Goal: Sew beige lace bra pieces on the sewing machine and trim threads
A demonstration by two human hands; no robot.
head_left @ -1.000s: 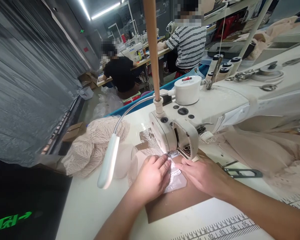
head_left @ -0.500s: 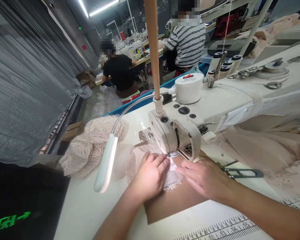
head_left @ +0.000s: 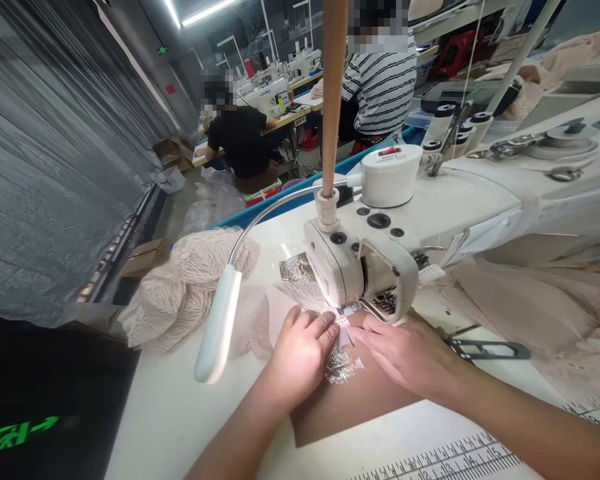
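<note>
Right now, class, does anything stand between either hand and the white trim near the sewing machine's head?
Nothing visible does: the left hand and right hand closely flank the white trim; the lamp hangs off to the left.

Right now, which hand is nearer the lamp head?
Left. The left hand is to the right of the lamp head; the right hand is farther right, beyond the left one.

Sewing workshop. Sewing machine (head_left: 460, 190), just beyond left hand (head_left: 301, 348) and right hand (head_left: 405, 350); thread cones (head_left: 440, 123), well beyond right hand; worktop (head_left: 160, 400) beneath both, ruler markings (head_left: 435, 460) on near side; lace fabric heap (head_left: 180, 287), left of left hand; further sewing machines (head_left: 271, 95) with two people (head_left: 240, 143) nearby, well beyond both; green exit sign (head_left: 20, 433), far left.
</note>
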